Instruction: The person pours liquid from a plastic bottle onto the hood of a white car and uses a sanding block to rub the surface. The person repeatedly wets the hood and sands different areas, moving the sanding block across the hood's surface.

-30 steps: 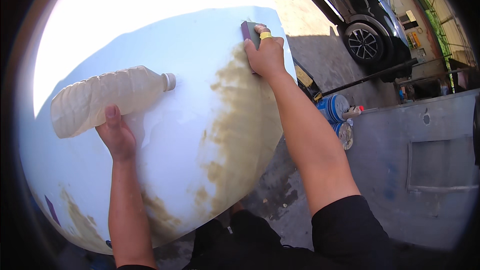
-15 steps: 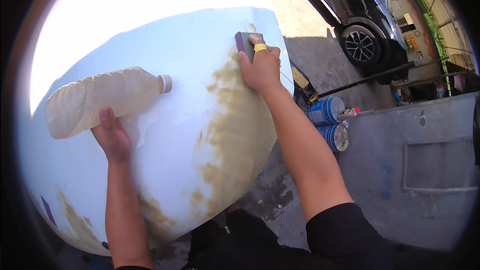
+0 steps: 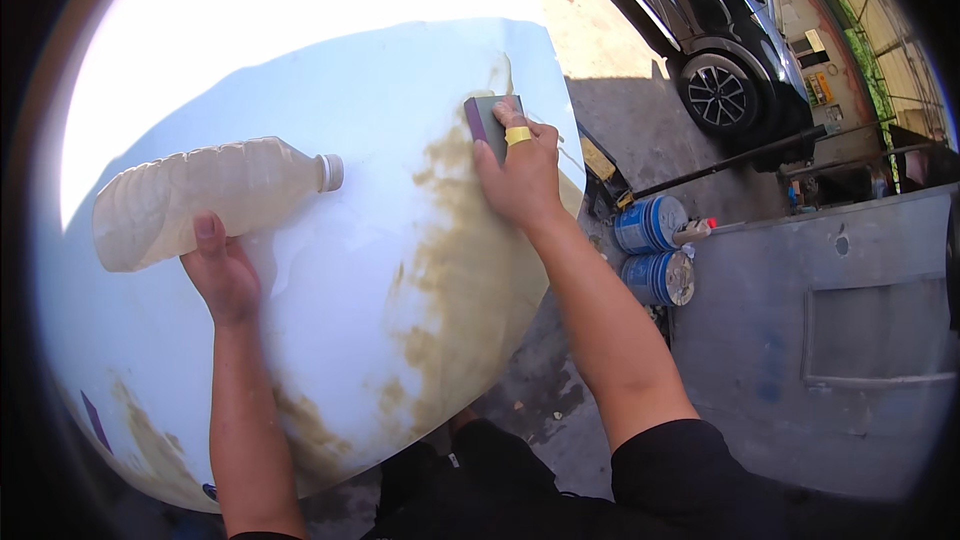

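Observation:
A large white car panel point(image 3: 340, 310) with olive-brown filler patches point(image 3: 455, 285) lies in front of me. My right hand point(image 3: 522, 175), with yellow tape round one finger, presses a sanding block point(image 3: 482, 122) flat on the panel, at the upper end of the long patch. The block is grey-green on top with a purple side. My left hand point(image 3: 225, 275) grips a clear plastic bottle point(image 3: 205, 202) from its near side, thumb on the bottle wall. Cloudy liquid seems to fill the bottle, which lies tilted with its white cap point(image 3: 331, 172) pointing right.
Two blue buckets point(image 3: 648, 225) stand on the concrete floor right of the panel. A grey panel point(image 3: 820, 330) takes up the lower right. Farther off is a dark car with its wheel point(image 3: 720, 90) showing. A purple strip point(image 3: 95, 420) sits near the panel's left edge.
My right hand has drawn the sanding block a short way toward me, and a wet-looking olive streak now shows beyond it. The left hand and bottle have barely moved.

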A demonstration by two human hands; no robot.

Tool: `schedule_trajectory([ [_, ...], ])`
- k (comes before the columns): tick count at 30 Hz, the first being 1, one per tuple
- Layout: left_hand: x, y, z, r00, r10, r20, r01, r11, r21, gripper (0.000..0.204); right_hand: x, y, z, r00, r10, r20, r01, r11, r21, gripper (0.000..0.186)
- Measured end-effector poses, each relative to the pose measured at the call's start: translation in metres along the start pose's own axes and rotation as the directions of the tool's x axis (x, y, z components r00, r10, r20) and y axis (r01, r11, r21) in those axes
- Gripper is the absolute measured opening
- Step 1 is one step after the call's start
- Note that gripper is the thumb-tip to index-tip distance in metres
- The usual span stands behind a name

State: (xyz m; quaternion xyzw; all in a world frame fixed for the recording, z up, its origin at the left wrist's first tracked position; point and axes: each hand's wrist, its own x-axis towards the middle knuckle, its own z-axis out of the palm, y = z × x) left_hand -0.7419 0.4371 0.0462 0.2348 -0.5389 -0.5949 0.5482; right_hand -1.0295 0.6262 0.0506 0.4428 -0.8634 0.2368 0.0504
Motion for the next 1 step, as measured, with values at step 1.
schedule_trajectory([
  [1, -0.0005, 0.0002, 0.0014, 1.0, 0.0, -0.009, 0.0, 1.0, -0.006, 0.069, 0.0014, -0.0001, -0.0016, 1.0, -0.004, 0.003, 0.004, 1.0, -0.003, 0.057],
])
